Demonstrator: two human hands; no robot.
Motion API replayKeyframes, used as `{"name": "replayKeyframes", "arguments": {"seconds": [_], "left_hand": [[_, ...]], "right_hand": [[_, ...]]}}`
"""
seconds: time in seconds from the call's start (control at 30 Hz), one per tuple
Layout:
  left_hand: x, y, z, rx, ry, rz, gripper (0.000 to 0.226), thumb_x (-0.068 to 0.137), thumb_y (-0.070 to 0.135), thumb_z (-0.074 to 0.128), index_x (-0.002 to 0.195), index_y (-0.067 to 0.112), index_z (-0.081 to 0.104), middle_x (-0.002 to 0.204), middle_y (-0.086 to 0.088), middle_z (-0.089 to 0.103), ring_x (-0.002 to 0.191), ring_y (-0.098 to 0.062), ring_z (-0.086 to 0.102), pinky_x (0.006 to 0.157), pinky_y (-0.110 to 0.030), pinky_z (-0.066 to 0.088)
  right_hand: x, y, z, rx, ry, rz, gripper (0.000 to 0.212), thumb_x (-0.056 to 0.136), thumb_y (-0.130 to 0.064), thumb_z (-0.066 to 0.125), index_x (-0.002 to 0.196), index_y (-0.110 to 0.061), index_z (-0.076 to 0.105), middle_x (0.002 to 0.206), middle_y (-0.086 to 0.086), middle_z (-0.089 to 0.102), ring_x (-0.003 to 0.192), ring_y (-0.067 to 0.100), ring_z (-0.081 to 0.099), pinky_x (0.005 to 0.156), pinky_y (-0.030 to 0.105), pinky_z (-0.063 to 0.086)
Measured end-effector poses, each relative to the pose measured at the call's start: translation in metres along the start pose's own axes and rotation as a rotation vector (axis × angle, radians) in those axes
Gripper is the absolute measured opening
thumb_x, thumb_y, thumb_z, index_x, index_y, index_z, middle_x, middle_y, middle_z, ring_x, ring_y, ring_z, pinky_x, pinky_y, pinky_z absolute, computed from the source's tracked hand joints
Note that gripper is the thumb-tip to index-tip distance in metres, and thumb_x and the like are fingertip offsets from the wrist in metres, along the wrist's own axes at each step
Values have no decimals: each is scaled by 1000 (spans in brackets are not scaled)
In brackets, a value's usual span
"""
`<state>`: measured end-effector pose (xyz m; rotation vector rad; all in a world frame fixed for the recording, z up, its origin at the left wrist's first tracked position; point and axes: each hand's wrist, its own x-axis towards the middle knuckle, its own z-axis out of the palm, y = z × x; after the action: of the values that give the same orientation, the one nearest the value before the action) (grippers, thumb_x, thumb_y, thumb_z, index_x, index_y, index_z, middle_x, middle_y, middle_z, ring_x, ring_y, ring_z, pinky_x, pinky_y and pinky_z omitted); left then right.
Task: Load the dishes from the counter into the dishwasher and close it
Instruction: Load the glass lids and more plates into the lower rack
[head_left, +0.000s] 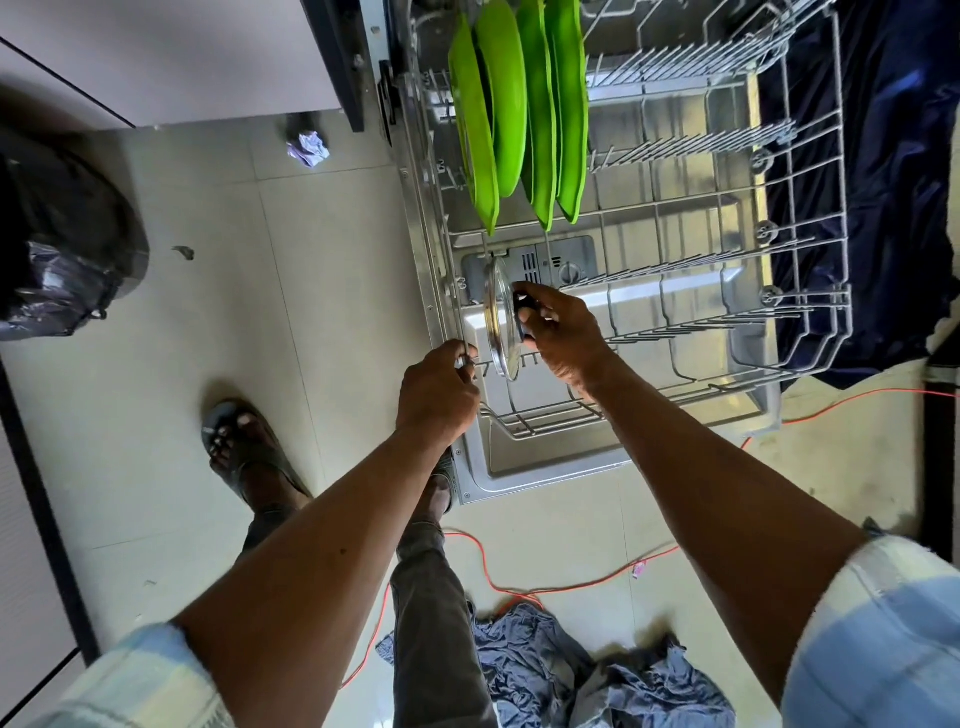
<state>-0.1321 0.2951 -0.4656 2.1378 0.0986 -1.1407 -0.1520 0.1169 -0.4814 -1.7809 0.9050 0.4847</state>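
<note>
Lid (500, 327) of glass with a metal rim goes on edge into the front left corner of the dishwasher rack (550, 415) as a person bends over the open machine. Nearest the person, short of the rack, a crumpled blue cloth (597, 670) and an orange cable (498, 577) lie on the tiled floor. The rack sits pulled out over the lowered door (545, 452).

The left hand (436, 392) has its fingers curled round a wire on the rack's left edge, seemingly to steady it. Just right of it, the right hand (563, 332) pinches the lid's black knob (522, 306) between thumb and fingertips.

Stiff and smooth, the lid looks fairly weighty and breakable. A knock against the wires could chip it and wet glass would slip, so the knob seems the surest hold, with the metal rim second.

The lid stands upright among the rack's wires; whether its lower rim already rests in a slot cannot be told. Its face is turned sideways, with the knob pointing toward the rack's right side. Its edge line runs from the rack's front to its back, in line with the green plates (511, 114) standing on edge farther back on the same side.

Left of the rack, a black bin bag (57, 244) slumps on the floor. A ball of paper (307, 148) lies beyond it.
</note>
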Motion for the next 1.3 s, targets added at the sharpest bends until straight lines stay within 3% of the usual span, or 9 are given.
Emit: {"name": "replayKeyframes", "arguments": {"seconds": [0.3, 0.43, 0.53, 0.67, 0.87, 0.93, 1.07, 1.2, 1.3], "left_hand": [[5, -3, -1, -53, -35, -39, 30, 104, 12, 57, 130, 24, 66, 128, -6, 71, 101, -28, 75, 89, -40, 63], [0, -3, -15, 15, -51, -13, 34, 106, 28, 58, 140, 28, 56, 135, -4, 68, 108, -22, 71, 84, -25, 51], [-19, 5, -52, -6, 57, 51, 43, 106, 38, 56, 146, 24, 52, 137, -6, 67, 120, -24, 66, 98, -29, 50], [-58, 23, -141, -72, 265, 267, 41, 103, 27, 62, 143, 19, 57, 137, -5, 64, 121, -22, 65, 105, -37, 50], [-148, 45, -320, 73, 608, 571, 44, 101, 39, 53, 143, 25, 53, 133, 6, 54, 115, -18, 58, 99, -41, 53], [-180, 45, -384, 109, 727, 576, 47, 101, 40, 51, 145, 24, 50, 143, 1, 53, 129, -20, 53, 109, -37, 46], [-241, 29, -503, 200, 952, 515, 51, 101, 37, 52, 148, 16, 50, 153, -5, 47, 142, -24, 46, 115, -31, 37], [-293, -5, -606, 220, 1154, 412, 50, 99, 35, 55, 142, 10, 56, 150, -13, 49, 142, -33, 46, 117, -48, 40], [-326, -43, -666, 217, 1214, 281, 61, 92, 45, 59, 144, 13, 55, 150, -11, 50, 141, -32, 46, 116, -50, 41]], "right_hand": [[-7, 7, 3, -85, 15, -73, 38, 105, -28, 54, 142, -23, 58, 112, 1, 63, 111, 27, 67, 98, 46, 57], [-16, -1, 7, -157, 76, -36, 43, 106, -35, 49, 148, -33, 50, 136, 9, 65, 118, 28, 66, 98, 38, 54], [-40, -26, 5, -208, 149, -40, 51, 107, -39, 44, 155, -24, 39, 146, 13, 55, 135, 28, 53, 109, 41, 44], [-102, -86, -1, -217, 285, -207, 47, 106, -33, 47, 150, -17, 44, 142, 14, 55, 126, 28, 56, 106, 46, 46], [-179, -218, 25, -117, 260, -459, 30, 104, -23, 53, 132, -19, 62, 126, -1, 62, 118, 19, 60, 104, 31, 48], [-196, -274, 46, -67, 247, -534, 24, 104, -23, 55, 125, -22, 65, 119, -7, 63, 111, 14, 62, 96, 35, 52], [-220, -389, 99, -45, 192, -746, 20, 102, -17, 57, 114, -30, 67, 110, -8, 66, 98, -2, 61, 81, 7, 44], [-244, -497, 161, -89, 66, -928, 20, 100, -16, 58, 108, -29, 71, 108, -15, 66, 92, 4, 65, 78, 20, 53], [-265, -567, 211, -163, -21, -1089, 18, 99, -12, 60, 105, -25, 72, 104, -10, 68, 91, 4, 65, 77, 14, 50]]}}
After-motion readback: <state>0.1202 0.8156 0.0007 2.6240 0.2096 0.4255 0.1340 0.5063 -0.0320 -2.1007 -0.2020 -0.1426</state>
